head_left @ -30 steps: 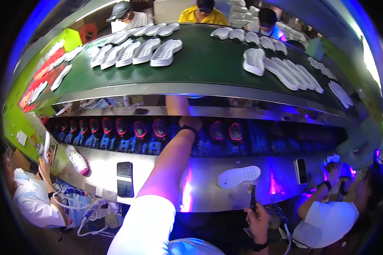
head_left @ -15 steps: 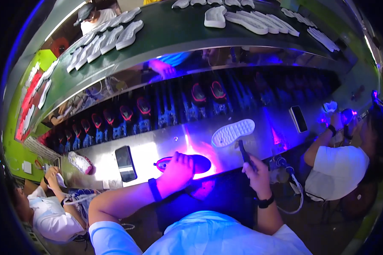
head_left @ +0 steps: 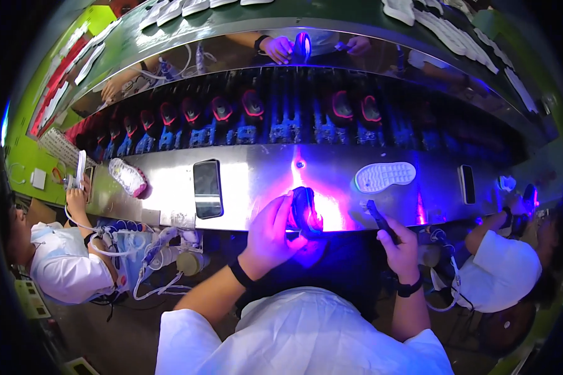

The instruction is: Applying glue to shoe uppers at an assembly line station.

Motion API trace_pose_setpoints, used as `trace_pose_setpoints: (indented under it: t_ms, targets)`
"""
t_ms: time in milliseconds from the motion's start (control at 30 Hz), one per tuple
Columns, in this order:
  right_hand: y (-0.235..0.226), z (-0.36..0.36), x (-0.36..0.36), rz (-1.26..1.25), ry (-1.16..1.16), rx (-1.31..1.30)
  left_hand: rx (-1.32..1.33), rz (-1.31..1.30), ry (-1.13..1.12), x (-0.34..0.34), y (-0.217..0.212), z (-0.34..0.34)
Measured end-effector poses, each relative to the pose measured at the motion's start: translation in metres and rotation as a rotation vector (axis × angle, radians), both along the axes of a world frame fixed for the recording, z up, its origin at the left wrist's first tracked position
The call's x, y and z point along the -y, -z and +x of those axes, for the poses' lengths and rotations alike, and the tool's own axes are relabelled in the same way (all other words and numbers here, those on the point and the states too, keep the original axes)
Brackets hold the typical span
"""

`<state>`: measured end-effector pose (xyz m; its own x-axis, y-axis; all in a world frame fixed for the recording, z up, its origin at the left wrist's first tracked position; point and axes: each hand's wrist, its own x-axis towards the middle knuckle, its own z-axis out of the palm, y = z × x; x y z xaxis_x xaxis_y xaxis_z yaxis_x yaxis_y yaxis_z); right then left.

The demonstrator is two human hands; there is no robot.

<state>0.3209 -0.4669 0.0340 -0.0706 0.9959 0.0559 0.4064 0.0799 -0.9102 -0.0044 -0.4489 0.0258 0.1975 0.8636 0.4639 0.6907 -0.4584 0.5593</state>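
Observation:
My left hand (head_left: 270, 230) is closed round a dark shoe upper (head_left: 303, 209) with red edging, lit by violet light at the near edge of the metal bench. The upper points away from me, on end or tilted; I cannot tell which. In my right hand (head_left: 400, 251) is a brush (head_left: 379, 217) with a dark handle, its head toward the bench edge, apart from the upper. Beyond the brush lies a white shoe sole (head_left: 386, 176), patterned face up.
A phone (head_left: 207, 189) lies left on the metal bench (head_left: 244, 164), another phone (head_left: 466, 184) right. A white and pink shoe (head_left: 127, 176) sits farther left. Shoe uppers (head_left: 253, 103) stand in a dark rack behind. White soles line a green belt (head_left: 319, 17). Co-workers (head_left: 69, 262) flank me.
My left hand has turned the upper from lying sideways to pointing away from me. My right hand still holds the brush. The whole view has shifted, with the bench nearer the middle.

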Motion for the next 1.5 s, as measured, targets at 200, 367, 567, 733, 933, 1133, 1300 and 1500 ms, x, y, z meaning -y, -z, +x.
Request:
trace_pose_setpoints:
  t_ms: [200,367,567,733,933,1133,1300,1500]
  targets:
    - [0.027,-0.024,-0.009,-0.136,0.018,-0.173,-0.042,0.129,-0.111,0.012,0.016,0.020]
    - [0.033,-0.039,-0.014,-0.141,-0.074,-0.058,-0.024,0.051,0.030,0.039,0.021,0.010]
    - [0.045,-0.062,-0.036,-0.104,-0.199,0.049,-0.050,0.012,0.053,0.057,0.038,0.008]
    - [0.059,-0.066,-0.034,-0.206,-0.156,-0.024,-0.115,0.003,0.152,0.061,0.045,0.001]
    - [0.065,-0.068,-0.011,-0.236,-0.203,-0.002,-0.132,-0.007,0.166,0.064,0.043,-0.006]
    - [0.060,-0.068,0.023,-0.374,-0.193,-0.163,-0.119,0.035,0.226,0.059,0.048,-0.015]
    - [0.051,-0.055,0.051,-0.452,-0.244,-0.198,-0.131,0.014,0.262,0.059,0.049,-0.020]
    - [0.032,-0.059,0.025,-0.402,-0.214,-0.147,-0.196,-0.037,0.195,0.055,0.030,-0.011]
